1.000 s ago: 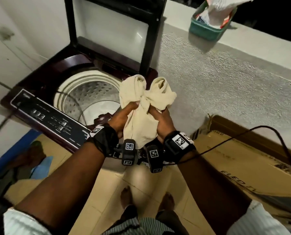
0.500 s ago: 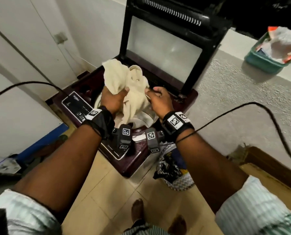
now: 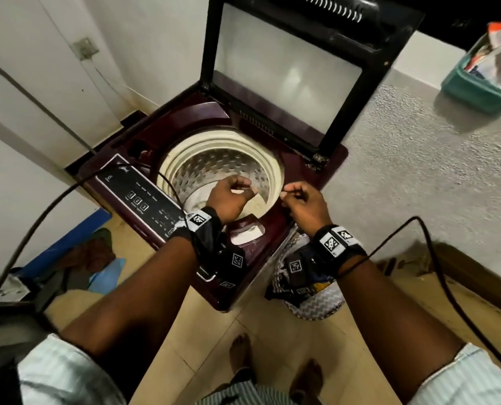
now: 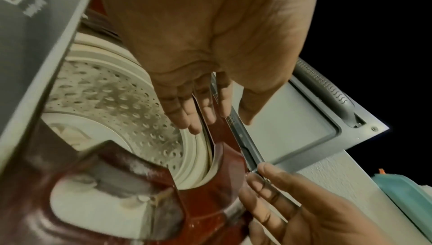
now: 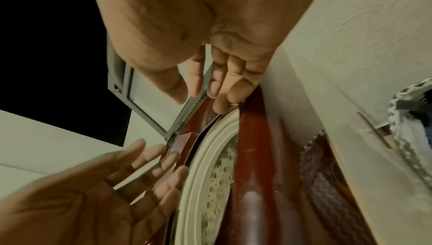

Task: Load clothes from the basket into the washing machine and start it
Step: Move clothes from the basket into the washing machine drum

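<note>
Item: my left hand and right hand, both empty, fingers loose, frame centre over maroon top-loading washing machine. Patterned white laundry basket lower right, clothes inside. Advised: reach low, gather whole garment.

1. Drum mouth open from above; lid upright behind it.
2. Both hands hover over the near rim, cable crossing the left side.
3. Basket right of washer, wall just beside.
</note>
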Tool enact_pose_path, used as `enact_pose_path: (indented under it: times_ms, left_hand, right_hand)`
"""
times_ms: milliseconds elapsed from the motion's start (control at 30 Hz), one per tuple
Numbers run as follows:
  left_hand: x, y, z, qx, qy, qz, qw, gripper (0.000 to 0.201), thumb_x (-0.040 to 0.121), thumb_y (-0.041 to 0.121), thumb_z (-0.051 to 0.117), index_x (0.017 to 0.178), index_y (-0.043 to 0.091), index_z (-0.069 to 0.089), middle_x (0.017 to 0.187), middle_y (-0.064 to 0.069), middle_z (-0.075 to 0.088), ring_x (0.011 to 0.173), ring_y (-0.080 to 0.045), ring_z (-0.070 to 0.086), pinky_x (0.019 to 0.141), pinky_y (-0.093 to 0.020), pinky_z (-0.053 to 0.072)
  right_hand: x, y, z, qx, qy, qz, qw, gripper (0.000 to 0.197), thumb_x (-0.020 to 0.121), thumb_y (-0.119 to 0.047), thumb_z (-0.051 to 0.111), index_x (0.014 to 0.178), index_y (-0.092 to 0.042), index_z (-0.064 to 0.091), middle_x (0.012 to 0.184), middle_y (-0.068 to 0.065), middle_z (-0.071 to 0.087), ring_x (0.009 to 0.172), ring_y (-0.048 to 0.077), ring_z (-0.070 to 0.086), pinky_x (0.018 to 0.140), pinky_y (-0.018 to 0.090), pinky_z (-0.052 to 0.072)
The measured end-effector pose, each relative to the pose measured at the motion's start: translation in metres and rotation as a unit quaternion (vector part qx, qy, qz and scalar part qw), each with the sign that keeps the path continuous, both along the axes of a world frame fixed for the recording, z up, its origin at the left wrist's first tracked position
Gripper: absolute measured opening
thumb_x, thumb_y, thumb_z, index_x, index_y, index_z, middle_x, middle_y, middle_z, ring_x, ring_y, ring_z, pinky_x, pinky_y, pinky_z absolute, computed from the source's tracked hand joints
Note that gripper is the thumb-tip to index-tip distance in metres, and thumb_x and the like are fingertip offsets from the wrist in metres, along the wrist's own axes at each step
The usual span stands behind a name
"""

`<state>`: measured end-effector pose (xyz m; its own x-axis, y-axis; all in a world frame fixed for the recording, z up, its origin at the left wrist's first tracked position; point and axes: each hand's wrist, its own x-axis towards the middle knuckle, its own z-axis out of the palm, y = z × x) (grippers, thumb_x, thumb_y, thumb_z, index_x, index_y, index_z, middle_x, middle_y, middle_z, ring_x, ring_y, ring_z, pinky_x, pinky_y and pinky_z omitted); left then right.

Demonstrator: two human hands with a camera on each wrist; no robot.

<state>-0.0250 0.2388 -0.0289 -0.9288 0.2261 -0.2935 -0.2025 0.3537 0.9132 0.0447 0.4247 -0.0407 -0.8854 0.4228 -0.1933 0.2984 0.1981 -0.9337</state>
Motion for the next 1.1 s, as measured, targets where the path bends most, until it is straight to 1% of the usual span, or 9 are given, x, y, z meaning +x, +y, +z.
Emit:
enact_pose_path:
  times_ms: [67,267,367,467,567,700,800,967,1100]
  left_hand:
    - [0.011,0.018,0.001,0.011,-0.010,-0.030,0.999,0.015,0.082,0.027,0.075,0.093,0.020,0.068,0.089,0.002,0.069,0.078,-0.020,0.068,0.071,-0.030,0.049]
    - [0.059,0.081,-0.001,0.063,-0.021,-0.149,0.987,0.010,0.083,0.025,0.071,0.091,0.022,0.067,0.080,-0.004,0.065,0.076,-0.027,0.066,0.070,-0.032,0.052]
    - [0.092,0.110,-0.017,0.064,-0.044,-0.213,0.974,0.017,0.085,0.015,0.070,0.097,0.004,0.065,0.079,-0.011,0.061,0.073,-0.022,0.058,0.068,-0.030,0.048]
    - [0.122,0.119,-0.052,0.036,-0.082,-0.263,0.961,0.034,0.079,0.021,0.071,0.091,-0.010,0.061,0.083,-0.015,0.059,0.079,-0.021,0.055,0.072,-0.031,0.048]
    - [0.149,0.109,-0.102,-0.101,-0.072,-0.313,0.942,0.015,0.085,0.029,0.067,0.084,0.015,0.066,0.093,-0.007,0.071,0.091,-0.025,0.066,0.088,-0.039,0.054]
    - [0.177,0.097,-0.168,-0.182,-0.110,-0.285,0.935,0.005,0.088,0.025,0.069,0.089,0.027,0.064,0.091,0.006,0.066,0.089,-0.014,0.062,0.086,-0.028,0.049]
    - [0.190,0.088,-0.224,-0.176,-0.143,-0.205,0.952,0.011,0.084,0.023,0.076,0.085,0.018,0.066,0.085,0.006,0.064,0.084,-0.014,0.059,0.081,-0.023,0.045]
    - [0.194,0.089,-0.332,-0.192,-0.180,-0.129,0.956,0.018,0.075,0.031,0.080,0.068,0.034,0.064,0.083,0.008,0.067,0.089,-0.027,0.067,0.086,-0.034,0.052]
    - [0.192,0.106,-0.391,-0.183,-0.194,-0.092,0.960,0.027,0.075,0.039,0.079,0.089,0.017,0.073,0.097,0.003,0.071,0.095,-0.019,0.066,0.091,-0.032,0.052]
  right_hand:
    - [0.020,0.015,-0.001,0.011,0.012,-0.011,1.000,0.013,0.086,-0.015,0.072,0.086,-0.028,0.068,0.083,-0.002,0.069,0.083,0.023,0.071,0.083,0.037,0.059]
    - [0.087,0.069,-0.019,0.078,-0.010,-0.030,0.996,0.015,0.084,-0.009,0.069,0.085,-0.024,0.068,0.080,-0.005,0.070,0.071,0.003,0.063,0.074,0.020,0.054]
    - [0.121,0.098,-0.040,0.123,-0.049,-0.004,0.991,0.015,0.086,-0.009,0.066,0.085,-0.024,0.068,0.076,-0.012,0.066,0.067,-0.004,0.058,0.067,0.012,0.045]
    - [0.154,0.119,-0.070,0.170,-0.094,0.019,0.981,0.009,0.088,-0.016,0.062,0.090,-0.021,0.068,0.083,-0.006,0.068,0.071,0.004,0.058,0.066,0.018,0.042]
    - [0.182,0.131,-0.115,0.152,-0.170,0.021,0.973,0.010,0.087,-0.020,0.063,0.094,-0.019,0.070,0.087,-0.003,0.069,0.078,0.012,0.061,0.074,0.026,0.047]
    - [0.209,0.137,-0.182,0.112,-0.217,0.043,0.969,0.007,0.086,-0.019,0.062,0.086,-0.026,0.065,0.086,-0.004,0.068,0.076,0.013,0.062,0.070,0.026,0.047]
    - [0.211,0.137,-0.228,0.117,-0.246,0.074,0.959,0.008,0.087,-0.019,0.063,0.092,-0.021,0.069,0.094,0.002,0.072,0.085,0.023,0.067,0.076,0.033,0.053]
    - [0.202,0.135,-0.326,0.080,-0.275,0.095,0.953,0.023,0.088,-0.008,0.067,0.110,-0.002,0.067,0.112,0.016,0.068,0.104,0.033,0.063,0.096,0.040,0.048]
    - [0.197,0.133,-0.387,0.035,-0.293,0.094,0.951,0.026,0.089,-0.007,0.067,0.115,-0.004,0.064,0.107,0.011,0.065,0.095,0.025,0.059,0.096,0.033,0.048]
